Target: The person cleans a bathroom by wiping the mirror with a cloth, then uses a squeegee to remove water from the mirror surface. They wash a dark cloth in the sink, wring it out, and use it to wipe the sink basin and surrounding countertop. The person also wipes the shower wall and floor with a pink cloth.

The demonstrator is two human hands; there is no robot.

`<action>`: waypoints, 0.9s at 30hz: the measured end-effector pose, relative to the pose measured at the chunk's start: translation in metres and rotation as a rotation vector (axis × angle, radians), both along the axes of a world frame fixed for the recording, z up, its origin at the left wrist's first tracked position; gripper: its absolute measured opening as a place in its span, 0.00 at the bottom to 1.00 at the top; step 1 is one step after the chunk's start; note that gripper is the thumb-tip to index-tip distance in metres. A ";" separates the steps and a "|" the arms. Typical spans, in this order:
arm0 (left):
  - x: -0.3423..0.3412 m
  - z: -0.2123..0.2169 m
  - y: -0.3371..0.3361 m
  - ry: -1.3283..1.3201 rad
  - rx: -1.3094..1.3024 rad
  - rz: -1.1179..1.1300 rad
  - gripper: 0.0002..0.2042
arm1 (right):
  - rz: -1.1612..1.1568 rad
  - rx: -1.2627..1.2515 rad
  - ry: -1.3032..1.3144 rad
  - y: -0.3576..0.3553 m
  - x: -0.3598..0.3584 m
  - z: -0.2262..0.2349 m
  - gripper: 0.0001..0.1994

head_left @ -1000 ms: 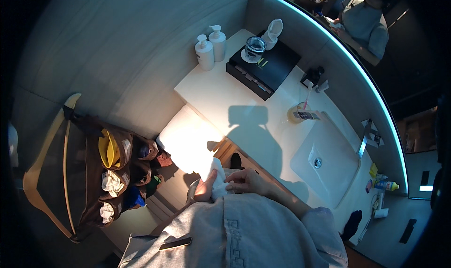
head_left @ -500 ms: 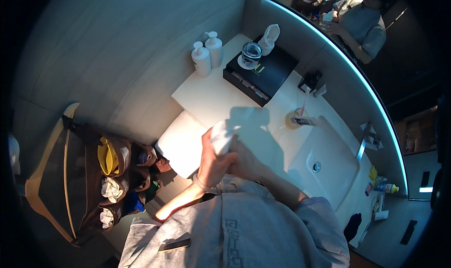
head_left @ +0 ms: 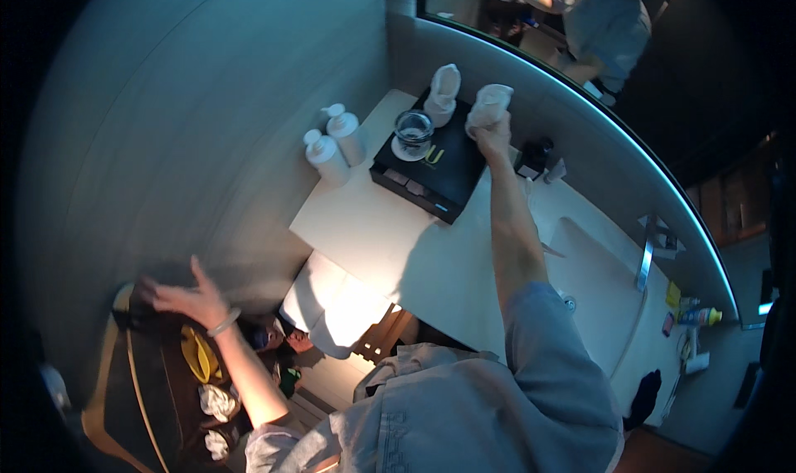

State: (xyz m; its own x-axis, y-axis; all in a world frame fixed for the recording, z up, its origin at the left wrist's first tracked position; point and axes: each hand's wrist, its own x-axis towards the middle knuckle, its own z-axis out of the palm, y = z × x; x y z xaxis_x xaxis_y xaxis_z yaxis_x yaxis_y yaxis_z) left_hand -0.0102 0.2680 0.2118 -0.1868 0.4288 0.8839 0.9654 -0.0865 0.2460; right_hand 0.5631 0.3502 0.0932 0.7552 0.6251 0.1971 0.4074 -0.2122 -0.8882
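My right hand (head_left: 495, 137) reaches out over the far right corner of a black box (head_left: 431, 179) on the counter. Its fingers are closed round the lower part of a rolled white cloth (head_left: 492, 101) that stands upright. A similar white cloth roll (head_left: 444, 96) is on the box, left of my hand. Beside that roll, a glass jar (head_left: 413, 130) sits on a round white coaster. At the left my left hand (head_left: 195, 300) holds nothing, its fingers spread. It is above a dark hanging organizer (head_left: 166, 349) and near the top of its wooden hanger (head_left: 108, 373).
Two white pump bottles (head_left: 336, 145) stand left of the box. A yellow item (head_left: 199, 354) and white cloths (head_left: 219, 402) fill organizer pockets. White fabric (head_left: 332, 303) lies below the counter edge. The sink (head_left: 605, 291) and faucet (head_left: 646, 261) are at the right, under a lit mirror.
Both hands were together on the white cloth before my body. My right hand has carried it forward to the box. My left hand has let go and swung left to the organizer.
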 end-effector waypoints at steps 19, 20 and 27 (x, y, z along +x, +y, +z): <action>-0.051 -0.035 0.022 0.113 -0.351 0.191 0.57 | 0.489 0.190 -0.013 -0.268 -0.228 0.002 0.31; -0.047 -0.033 0.018 0.126 -0.371 0.181 0.56 | 0.531 0.012 0.058 -0.312 -0.234 -0.003 0.28; -0.032 -0.109 -0.028 0.192 -0.181 -0.055 0.51 | -0.012 -0.067 0.408 -0.563 -0.209 0.034 0.14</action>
State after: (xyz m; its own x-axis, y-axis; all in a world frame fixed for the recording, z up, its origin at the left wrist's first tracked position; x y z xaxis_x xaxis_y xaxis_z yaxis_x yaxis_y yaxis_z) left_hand -0.0425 0.2398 0.1024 0.0044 0.5881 0.8088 0.9909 -0.1112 0.0755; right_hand 0.3544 -0.2131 0.1270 0.7703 0.6171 -0.1607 0.0217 -0.2773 -0.9605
